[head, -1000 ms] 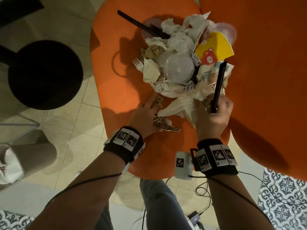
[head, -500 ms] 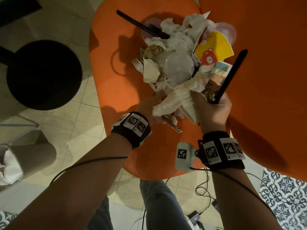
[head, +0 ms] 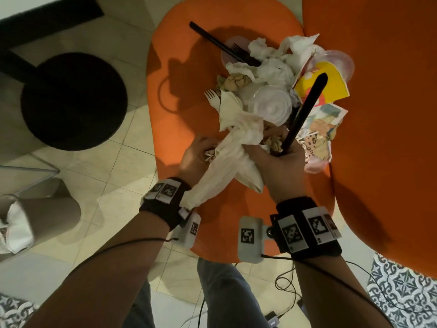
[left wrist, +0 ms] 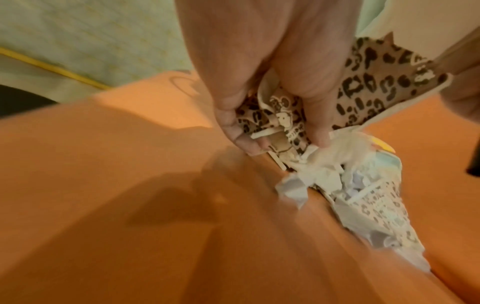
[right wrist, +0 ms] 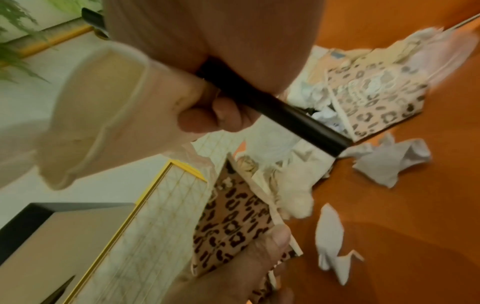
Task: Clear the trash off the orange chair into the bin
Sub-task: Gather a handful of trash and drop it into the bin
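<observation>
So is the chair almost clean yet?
Not yet. The bin already holds some white paper. The left hand grips leopard-print card; the right hand grips a black utensil and tissue. Most of the trash pile is on the orange chair.

Head looks down; wrist views close, sharing orange chair (head: 179, 119).

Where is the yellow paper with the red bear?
In the head view, the yellow paper lies at the far right of the trash pile on the orange chair, beside the clear lid.
</observation>
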Motion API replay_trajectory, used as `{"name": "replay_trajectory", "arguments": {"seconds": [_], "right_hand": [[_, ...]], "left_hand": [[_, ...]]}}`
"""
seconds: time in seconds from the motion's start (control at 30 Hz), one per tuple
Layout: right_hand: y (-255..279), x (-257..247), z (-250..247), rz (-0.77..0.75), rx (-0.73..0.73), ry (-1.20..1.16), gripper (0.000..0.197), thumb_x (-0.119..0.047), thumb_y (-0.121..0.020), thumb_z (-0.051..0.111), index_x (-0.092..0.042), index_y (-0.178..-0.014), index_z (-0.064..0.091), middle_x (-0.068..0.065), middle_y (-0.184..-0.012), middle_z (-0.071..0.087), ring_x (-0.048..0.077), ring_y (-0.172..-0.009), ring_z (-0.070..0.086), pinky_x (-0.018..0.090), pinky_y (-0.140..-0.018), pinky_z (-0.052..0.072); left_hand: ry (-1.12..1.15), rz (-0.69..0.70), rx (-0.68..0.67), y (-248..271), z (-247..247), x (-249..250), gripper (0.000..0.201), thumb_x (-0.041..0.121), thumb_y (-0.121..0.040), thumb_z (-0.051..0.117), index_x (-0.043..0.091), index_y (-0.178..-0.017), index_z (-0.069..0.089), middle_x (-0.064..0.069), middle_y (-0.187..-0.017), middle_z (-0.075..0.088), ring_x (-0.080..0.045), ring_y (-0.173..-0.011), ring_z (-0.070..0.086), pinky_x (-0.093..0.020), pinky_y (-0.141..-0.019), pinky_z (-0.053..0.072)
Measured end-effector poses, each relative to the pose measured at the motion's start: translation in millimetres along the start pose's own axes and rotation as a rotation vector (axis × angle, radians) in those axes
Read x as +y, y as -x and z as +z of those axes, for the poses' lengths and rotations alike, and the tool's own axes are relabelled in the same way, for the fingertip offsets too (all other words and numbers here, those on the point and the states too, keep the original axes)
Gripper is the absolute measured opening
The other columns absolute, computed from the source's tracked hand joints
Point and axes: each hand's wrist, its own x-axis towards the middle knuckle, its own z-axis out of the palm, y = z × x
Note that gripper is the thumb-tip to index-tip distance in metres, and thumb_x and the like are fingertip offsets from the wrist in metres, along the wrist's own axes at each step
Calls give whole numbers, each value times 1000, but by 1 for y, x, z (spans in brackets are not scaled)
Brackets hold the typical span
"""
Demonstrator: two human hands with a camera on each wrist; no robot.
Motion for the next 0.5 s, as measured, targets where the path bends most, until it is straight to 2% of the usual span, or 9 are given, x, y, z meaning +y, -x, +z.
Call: {"name": "replay_trajectory", "arguments": {"seconds": [0.07, 0.1, 0.13, 0.2, 0.27, 0.33, 0.4, 0.47, 0.5], "right_hand": [[3, -1, 15, -16, -70, 3, 24, 5, -69, 77, -15, -74, 64, -10, -82, 71, 7, -87, 69, 23, -72, 55], [4, -2, 23, -16, -107, -17, 26, 8, -70, 75, -14, -72, 62, -13, -82, 71, 4, -86, 68, 19, -69, 53], [6, -2, 35, -11, -148, -31, 27, 9, -71, 74, -15, -70, 61, -15, -82, 72, 2, -87, 68, 17, -69, 53], [10, -2, 64, -13, -212, -1, 28, 8, -72, 74, -17, -69, 61, -17, -83, 72, 0, -88, 68, 15, -72, 51], [17, -5, 98, -33, -286, 39, 28, 6, -73, 75, -19, -69, 63, -15, -83, 72, 0, -85, 68, 15, -71, 51], [28, -6, 135, -11, -362, 49, 30, 4, -75, 74, -23, -67, 65, -16, -78, 72, 0, -80, 67, 15, -70, 50], [45, -4, 178, 32, -439, 78, 25, 0, -74, 76, -21, -67, 65, -14, -78, 71, 3, -81, 67, 19, -71, 51], [66, 4, 224, 75, -531, 119, 24, -1, -73, 78, -19, -68, 63, -12, -86, 72, 5, -87, 68, 19, -73, 52], [78, 9, 250, 100, -584, 139, 25, 0, -72, 78, -19, -69, 62, -10, -91, 72, 5, -90, 67, 17, -73, 51]], "left_hand": [[-21, -36, 34, 4, -9, 7, 8, 38, -78, 46, 41, -82, 52, 7, -105, 54, -31, -117, 50, -49, -109, 34], [8, -83, 51, 4, -14, 6, 21, 50, -67, 43, 43, -82, 56, 0, -113, 55, -36, -123, 48, -51, -108, 35], [62, -83, 68, 10, -25, -4, 30, 54, -61, 41, 44, -83, 59, -5, -119, 53, -38, -126, 45, -53, -107, 35], [173, -126, 123, 21, -49, -15, 33, 54, -58, 41, 46, -81, 63, -7, -119, 50, -40, -126, 44, -54, -106, 35], [230, -124, 177, 38, -73, -18, 31, 53, -56, 43, 53, -78, 65, -1, -111, 52, -39, -123, 46, -54, -107, 35], [272, -127, 245, 57, -105, -27, 35, 52, -54, 43, 43, -83, 62, 7, -103, 51, -33, -118, 46, -54, -107, 34], [317, -139, 310, 80, -142, -39, 36, 52, -54, 43, 41, -84, 59, 10, -102, 51, -33, -117, 46, -53, -108, 34], [319, -140, 387, 104, -184, -53, 33, 51, -56, 42, 47, -80, 64, 4, -106, 53, -37, -121, 46, -53, -107, 35], [320, -144, 436, 116, -206, -62, 30, 48, -59, 43, 53, -79, 64, 3, -109, 54, -34, -122, 48, -50, -108, 36]]}}
